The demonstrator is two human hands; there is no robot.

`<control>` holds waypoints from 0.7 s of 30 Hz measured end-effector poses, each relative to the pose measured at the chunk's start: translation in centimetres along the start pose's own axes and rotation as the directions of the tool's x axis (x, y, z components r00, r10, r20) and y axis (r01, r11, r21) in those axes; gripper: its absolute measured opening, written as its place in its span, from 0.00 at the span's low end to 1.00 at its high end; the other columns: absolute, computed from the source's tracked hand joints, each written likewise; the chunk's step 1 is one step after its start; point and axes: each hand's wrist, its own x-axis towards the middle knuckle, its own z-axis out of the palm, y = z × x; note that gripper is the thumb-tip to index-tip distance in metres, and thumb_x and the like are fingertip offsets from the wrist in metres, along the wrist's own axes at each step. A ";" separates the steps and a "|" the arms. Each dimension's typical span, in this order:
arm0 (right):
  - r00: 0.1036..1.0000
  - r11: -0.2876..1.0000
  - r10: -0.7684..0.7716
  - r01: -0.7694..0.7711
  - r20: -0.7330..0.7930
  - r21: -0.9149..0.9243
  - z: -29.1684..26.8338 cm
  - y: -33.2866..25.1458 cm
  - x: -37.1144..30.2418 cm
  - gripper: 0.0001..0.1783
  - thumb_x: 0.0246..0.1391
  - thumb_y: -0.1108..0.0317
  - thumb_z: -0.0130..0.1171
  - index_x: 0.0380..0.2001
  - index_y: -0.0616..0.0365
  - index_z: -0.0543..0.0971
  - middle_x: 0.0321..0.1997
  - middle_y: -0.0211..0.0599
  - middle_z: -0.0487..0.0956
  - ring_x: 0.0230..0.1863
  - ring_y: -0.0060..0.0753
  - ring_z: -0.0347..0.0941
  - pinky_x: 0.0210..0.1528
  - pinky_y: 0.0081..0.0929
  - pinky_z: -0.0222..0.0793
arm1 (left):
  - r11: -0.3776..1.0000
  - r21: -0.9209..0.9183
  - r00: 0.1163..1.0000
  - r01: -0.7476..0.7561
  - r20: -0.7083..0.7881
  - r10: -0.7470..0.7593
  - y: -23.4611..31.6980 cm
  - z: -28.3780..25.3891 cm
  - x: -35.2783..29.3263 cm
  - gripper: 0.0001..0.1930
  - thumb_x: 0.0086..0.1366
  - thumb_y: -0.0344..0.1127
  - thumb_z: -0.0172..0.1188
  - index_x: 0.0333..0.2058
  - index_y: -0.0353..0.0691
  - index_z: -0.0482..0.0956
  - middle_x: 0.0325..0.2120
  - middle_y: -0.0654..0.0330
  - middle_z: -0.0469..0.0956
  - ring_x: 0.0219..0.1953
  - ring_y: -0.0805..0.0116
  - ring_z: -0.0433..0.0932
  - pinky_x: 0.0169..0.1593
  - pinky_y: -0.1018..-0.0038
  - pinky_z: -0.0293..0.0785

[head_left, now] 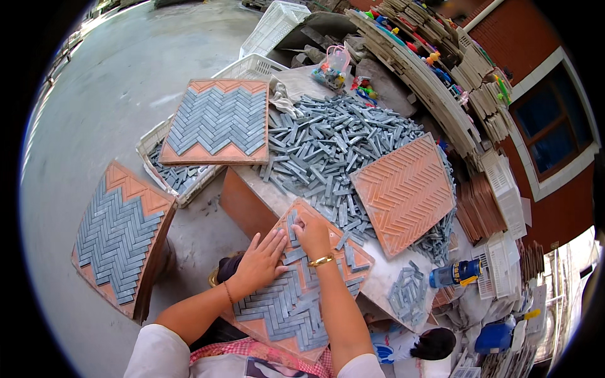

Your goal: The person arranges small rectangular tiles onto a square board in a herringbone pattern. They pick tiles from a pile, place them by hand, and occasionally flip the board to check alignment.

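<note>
Pressing flat, left hand [259,259] fingers spread on grey strips [283,305] in herringbone tray [265,331], right hand [313,237] fingers curled, grip unclear

Your left hand [261,261] lies flat, palm down, fingers spread and pointing forward. Your right hand [312,236] sits just beside it, fingers curled down (gold bracelet at the wrist), both forearms bare.

we count 4 orange herringbone trays [404,192], 3 of them holding grey strips, 1 loose heap of grey strips [328,148], 2 hands [261,261], 3 white crates [272,25] and 1 blue bottle [455,273].
</note>
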 end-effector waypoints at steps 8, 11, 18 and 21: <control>0.976 0.979 -0.150 0.125 -0.158 -0.159 1.3 -1.1 0.2 0.15 0.39 0.70 0.62 0.35 0.59 0.75 0.35 0.46 0.76 0.35 0.47 0.73 0.36 0.36 0.69 | 1.000 -0.010 1.000 -0.002 0.005 0.002 0.2 -0.4 0.1 0.39 0.56 0.53 0.54 0.59 0.32 0.55 0.62 0.53 0.52 0.65 0.60 0.48 0.63 0.56 0.47; 0.967 0.973 -0.224 0.217 -0.118 -0.074 0.9 -0.3 0.8 0.15 0.39 0.72 0.61 0.35 0.59 0.75 0.37 0.46 0.75 0.36 0.46 0.72 0.38 0.33 0.69 | 1.000 -0.014 1.000 0.002 0.017 -0.002 0.3 -0.6 0.1 0.39 0.56 0.52 0.53 0.60 0.32 0.54 0.62 0.53 0.52 0.65 0.59 0.48 0.63 0.56 0.46; 0.997 0.982 -0.071 0.076 -0.035 0.174 -0.5 -2.2 1.0 0.13 0.38 0.77 0.61 0.32 0.61 0.74 0.23 0.36 0.75 0.25 0.29 0.73 0.28 0.22 0.68 | 1.000 -0.006 1.000 0.010 0.012 -0.010 0.1 -0.9 -0.3 0.40 0.57 0.52 0.53 0.60 0.32 0.52 0.62 0.51 0.51 0.65 0.58 0.48 0.64 0.57 0.45; 0.997 0.945 -0.046 0.063 -0.059 0.321 -0.7 -1.0 2.0 0.13 0.39 0.76 0.61 0.32 0.61 0.74 0.19 0.33 0.75 0.20 0.22 0.71 0.24 0.20 0.66 | 1.000 0.000 1.000 -0.011 0.004 0.011 0.5 -0.9 0.0 0.39 0.57 0.52 0.53 0.59 0.31 0.54 0.62 0.51 0.52 0.65 0.58 0.48 0.63 0.57 0.46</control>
